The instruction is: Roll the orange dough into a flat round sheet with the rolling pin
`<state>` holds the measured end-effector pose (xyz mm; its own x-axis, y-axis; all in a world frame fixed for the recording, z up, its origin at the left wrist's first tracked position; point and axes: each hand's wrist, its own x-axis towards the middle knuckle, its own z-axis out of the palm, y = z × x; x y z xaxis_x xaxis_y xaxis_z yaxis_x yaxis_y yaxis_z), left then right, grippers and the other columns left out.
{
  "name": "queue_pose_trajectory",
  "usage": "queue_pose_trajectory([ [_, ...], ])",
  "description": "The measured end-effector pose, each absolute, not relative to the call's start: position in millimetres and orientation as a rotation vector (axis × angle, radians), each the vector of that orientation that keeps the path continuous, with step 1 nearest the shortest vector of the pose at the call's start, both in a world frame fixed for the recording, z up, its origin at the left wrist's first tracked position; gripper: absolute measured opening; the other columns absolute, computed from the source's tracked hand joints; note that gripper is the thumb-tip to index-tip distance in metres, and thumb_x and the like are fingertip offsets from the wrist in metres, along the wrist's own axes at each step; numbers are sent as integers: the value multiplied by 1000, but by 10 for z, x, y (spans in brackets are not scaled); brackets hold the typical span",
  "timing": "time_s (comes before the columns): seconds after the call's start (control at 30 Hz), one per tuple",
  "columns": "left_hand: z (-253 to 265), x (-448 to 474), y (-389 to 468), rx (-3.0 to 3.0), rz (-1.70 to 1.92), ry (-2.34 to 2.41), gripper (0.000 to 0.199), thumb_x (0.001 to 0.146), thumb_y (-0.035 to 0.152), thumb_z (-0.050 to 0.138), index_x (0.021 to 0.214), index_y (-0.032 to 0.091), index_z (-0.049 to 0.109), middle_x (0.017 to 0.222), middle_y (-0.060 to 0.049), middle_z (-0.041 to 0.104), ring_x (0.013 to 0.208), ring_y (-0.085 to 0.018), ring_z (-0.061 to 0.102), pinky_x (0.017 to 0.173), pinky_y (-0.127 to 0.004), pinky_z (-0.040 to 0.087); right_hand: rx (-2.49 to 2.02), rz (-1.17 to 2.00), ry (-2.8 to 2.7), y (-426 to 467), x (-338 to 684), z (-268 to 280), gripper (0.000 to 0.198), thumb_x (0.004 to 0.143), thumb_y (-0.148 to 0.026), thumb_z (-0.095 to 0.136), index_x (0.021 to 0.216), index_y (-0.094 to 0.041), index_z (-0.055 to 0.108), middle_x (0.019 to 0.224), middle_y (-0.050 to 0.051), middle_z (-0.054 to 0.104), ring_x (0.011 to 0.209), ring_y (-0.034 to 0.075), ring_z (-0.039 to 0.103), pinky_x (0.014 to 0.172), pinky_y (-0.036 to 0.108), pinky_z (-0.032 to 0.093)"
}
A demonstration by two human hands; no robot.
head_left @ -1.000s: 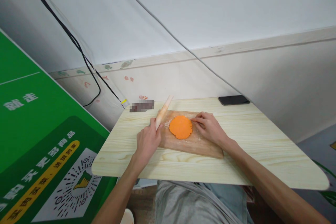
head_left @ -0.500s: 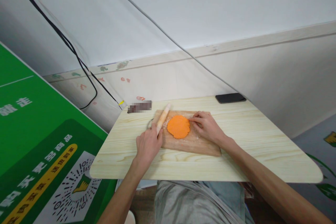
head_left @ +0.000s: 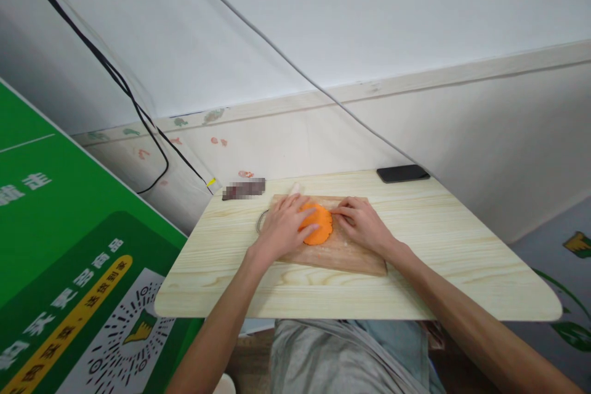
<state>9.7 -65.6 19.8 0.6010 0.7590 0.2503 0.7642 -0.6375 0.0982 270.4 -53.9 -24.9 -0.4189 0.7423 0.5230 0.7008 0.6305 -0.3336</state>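
A flat, round sheet of orange dough (head_left: 322, 231) with an uneven edge lies on the wooden cutting board (head_left: 351, 261). My left hand (head_left: 287, 225) rests flat with fingers spread, its fingertips over the left part of the dough. Beneath that hand lies the rolling pin, mostly covered; only its pale far end (head_left: 296, 188) shows beyond the fingers. At the dough's right edge my right hand (head_left: 361, 220) has its thumb and fingers pinched together on the rim. White flour dusts the board near the dough.
A black phone (head_left: 403, 173) lies at the table's back right. At the back left is a blurred-out dark object (head_left: 244, 189). The pale wooden table (head_left: 443, 246) meets the wall, where cables hang. A green printed panel (head_left: 92, 246) stands at left.
My left hand has let go of the rolling pin's near end and moved forward and right, opening flat over the pin and dough. My right hand stays at the dough's right edge.
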Motion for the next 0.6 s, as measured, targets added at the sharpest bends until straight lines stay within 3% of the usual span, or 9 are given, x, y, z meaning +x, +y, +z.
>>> queue_pose_trajectory([
  [0.13,164,142,-587,-3012,-378,-1234,37,109,46,56,136,28,73,154,-7,64,148,-23,53,135,-47,25,-1104,98,-2226,-545,2705,-234,28,97,-13,60,110,-21,83,102,10,74,97,27,68,92,44,52],
  [0.33,161,152,-618,-2994,-439,-1305,38,106,46,62,137,28,74,155,-7,64,150,-24,51,136,-46,24,-1057,111,-2256,-509,2715,-250,31,97,-11,57,112,-23,82,103,10,74,98,27,68,92,44,53],
  [0.6,147,163,-600,-3002,-339,-1275,39,110,48,52,140,31,72,156,-6,62,151,-22,49,136,-47,17,-1003,189,-2258,-537,2689,-197,31,97,-11,56,109,-20,83,99,11,73,94,26,67,88,42,54],
])
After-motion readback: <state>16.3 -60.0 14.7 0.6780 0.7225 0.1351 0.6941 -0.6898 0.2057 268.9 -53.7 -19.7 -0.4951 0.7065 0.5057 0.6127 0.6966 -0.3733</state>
